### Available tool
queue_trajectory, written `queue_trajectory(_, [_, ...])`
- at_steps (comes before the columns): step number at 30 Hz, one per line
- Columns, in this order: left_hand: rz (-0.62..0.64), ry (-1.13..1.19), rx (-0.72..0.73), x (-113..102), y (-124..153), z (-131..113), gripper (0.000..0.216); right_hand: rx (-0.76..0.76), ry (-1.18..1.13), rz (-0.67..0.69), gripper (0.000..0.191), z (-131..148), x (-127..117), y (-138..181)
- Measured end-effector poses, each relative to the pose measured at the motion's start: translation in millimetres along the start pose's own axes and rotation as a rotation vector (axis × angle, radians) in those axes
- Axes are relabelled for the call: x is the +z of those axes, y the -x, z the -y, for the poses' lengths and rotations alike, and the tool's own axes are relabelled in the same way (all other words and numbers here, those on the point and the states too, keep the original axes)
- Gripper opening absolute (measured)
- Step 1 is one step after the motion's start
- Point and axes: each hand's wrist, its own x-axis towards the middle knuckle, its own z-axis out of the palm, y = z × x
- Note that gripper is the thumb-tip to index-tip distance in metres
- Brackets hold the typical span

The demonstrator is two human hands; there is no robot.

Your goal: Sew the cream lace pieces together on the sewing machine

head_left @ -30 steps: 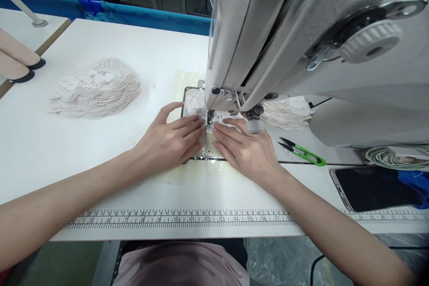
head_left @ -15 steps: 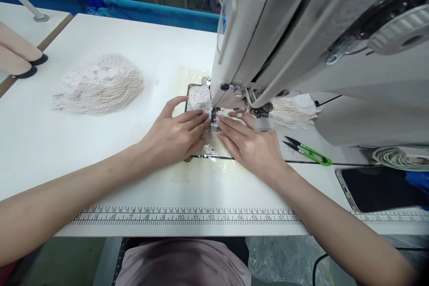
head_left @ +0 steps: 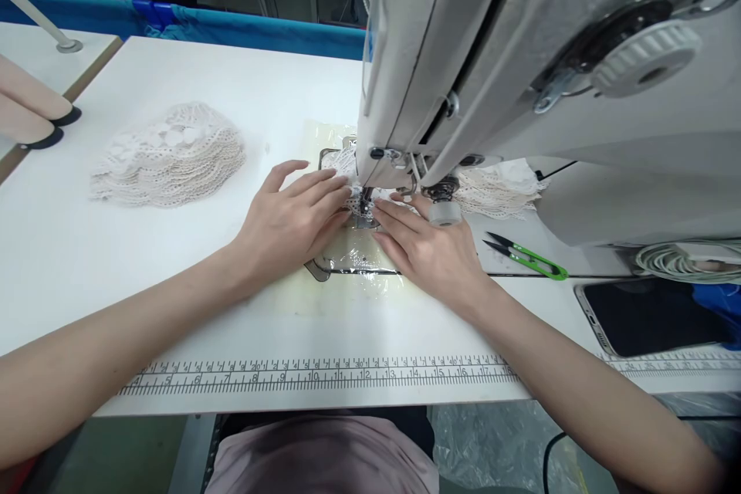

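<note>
White lace fabric (head_left: 341,163) lies under the presser foot (head_left: 365,199) of a sewing machine (head_left: 417,54). My left hand (head_left: 292,216) rests flat on the left of the foot, fingers stretched out and fingertips on the lace. On the other side, my right hand (head_left: 431,243) presses the lace with extended fingers, close to the foot; the machine head covers part of its far fingers. A stack of lace pieces (head_left: 174,158) sits on the table to the left. More lace (head_left: 498,189) lies behind the needle area on the right.
Green thread snips (head_left: 526,255) lie right of my right hand, with a phone (head_left: 648,316) and coiled cord (head_left: 683,261) beyond. A printed ruler (head_left: 312,377) runs along the table's front edge. Blue cloth (head_left: 260,32) lines the back. Two pale rounded shapes with black ends (head_left: 40,112) stand left.
My left hand has slid a little to the left, away from the presser foot. My right hand stays beside the foot. The whole view has shifted slightly.
</note>
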Motion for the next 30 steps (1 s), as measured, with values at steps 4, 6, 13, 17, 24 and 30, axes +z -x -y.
queue_trajectory(4, [0.091,-0.058,0.021,-1,1,4,0.036,-0.008,0.007,-0.027,0.029,-1,-1,0])
queue_trajectory(6, [0.056,-0.17,0.047,-6,3,2,0.032,-0.029,0.004,-0.08,0.026,-1,-4,0])
queue_trajectory(13, [-0.089,-0.08,0.104,-13,4,2,0.013,-0.099,-0.126,-0.107,0.027,8,-15,0])
queue_trajectory(17, [0.008,0.108,0.114,-4,1,2,0.026,-0.113,-0.202,-0.022,0.027,14,-15,-1])
queue_trajectory(24, [0.06,0.024,0.163,-6,2,-9,0.028,0.033,-0.152,0.064,0.027,12,-13,-1])
queue_trajectory(30, [0.082,-0.055,0.174,-9,6,-16,0.034,0.039,-0.038,0.063,0.024,11,-11,-2])
